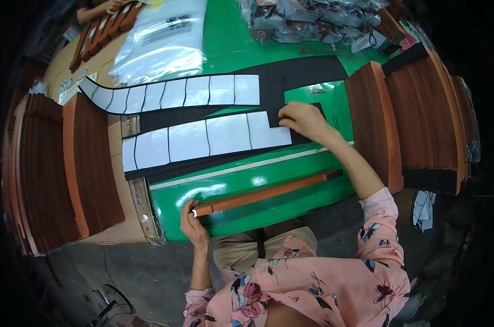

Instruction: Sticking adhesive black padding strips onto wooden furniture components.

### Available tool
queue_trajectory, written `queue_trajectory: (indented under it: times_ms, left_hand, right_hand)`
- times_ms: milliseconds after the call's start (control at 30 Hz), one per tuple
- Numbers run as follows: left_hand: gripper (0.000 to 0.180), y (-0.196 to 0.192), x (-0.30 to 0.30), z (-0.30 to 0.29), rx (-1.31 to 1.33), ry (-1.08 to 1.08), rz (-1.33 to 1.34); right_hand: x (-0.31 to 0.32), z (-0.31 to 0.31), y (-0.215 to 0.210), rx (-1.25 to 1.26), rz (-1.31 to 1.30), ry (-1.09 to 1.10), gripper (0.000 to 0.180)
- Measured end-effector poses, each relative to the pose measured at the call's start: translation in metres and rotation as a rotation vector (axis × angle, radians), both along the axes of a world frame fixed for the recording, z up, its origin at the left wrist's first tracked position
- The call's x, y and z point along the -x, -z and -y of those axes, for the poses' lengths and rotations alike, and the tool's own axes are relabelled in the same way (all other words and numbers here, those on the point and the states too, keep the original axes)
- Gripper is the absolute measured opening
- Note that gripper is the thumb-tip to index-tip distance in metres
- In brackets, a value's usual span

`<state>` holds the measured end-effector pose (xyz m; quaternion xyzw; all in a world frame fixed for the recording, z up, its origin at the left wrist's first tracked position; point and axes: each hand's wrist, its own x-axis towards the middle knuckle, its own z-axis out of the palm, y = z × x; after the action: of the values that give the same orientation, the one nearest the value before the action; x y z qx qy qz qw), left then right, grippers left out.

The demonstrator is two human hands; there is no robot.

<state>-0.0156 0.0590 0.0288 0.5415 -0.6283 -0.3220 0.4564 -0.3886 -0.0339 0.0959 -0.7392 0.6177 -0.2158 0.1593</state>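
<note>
At a green table (241, 49), my left hand (193, 220) grips the near end of one long wooden strip (266, 192), thumb and fingers closed around it at the table's front edge. The strip lies flat, its long axis running from my left hand up and away to the right, its far end near my right forearm.

My right hand (301, 120) rests fingers-down on the right end of the nearer of two black bands (203, 163); it presses on the last white sheet (269, 129), and I cannot tell whether it pinches it.

The near band carries five white sheets in a row; the far band (173, 94) carries about eight, curving off to the left. Both bands run left to right across the table, roughly parallel to the strip, which lies just in front of them.

Two stacks of brown wooden pieces flank me: one stack (61, 169) at my left on cardboard, another stack (416, 120) at my right. One clear plastic bag (162, 38) lies beyond the bands, and a heap of wrapped packets (312, 19) sits at the table's far right. At top left, another person's hand (113, 5) touches a row of brown pieces.
</note>
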Motion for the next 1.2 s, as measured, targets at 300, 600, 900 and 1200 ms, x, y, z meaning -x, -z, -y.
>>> queue_trajectory:
  times_ms: [300, 600, 900, 1200]
  left_hand:
    - [0.043, -0.001, 0.001, -0.003, 0.014, -0.011, 0.009]
    - [0.042, 0.001, 0.0, -0.001, 0.028, -0.006, -0.02]
    - [0.043, 0.0, 0.0, -0.001, 0.031, -0.004, -0.004]
    - [0.045, -0.004, 0.001, -0.003, -0.039, -0.007, -0.003]
  right_hand:
    - [-0.01, -0.016, 0.031, 0.299, -0.472, -0.193, 0.009]
    - [-0.007, -0.015, 0.034, 0.458, -0.57, -0.24, 0.011]
    - [-0.003, 0.029, 0.013, 0.145, -0.274, -0.096, 0.027]
    - [-0.001, 0.08, -0.002, -0.118, -0.484, -0.346, 0.033]
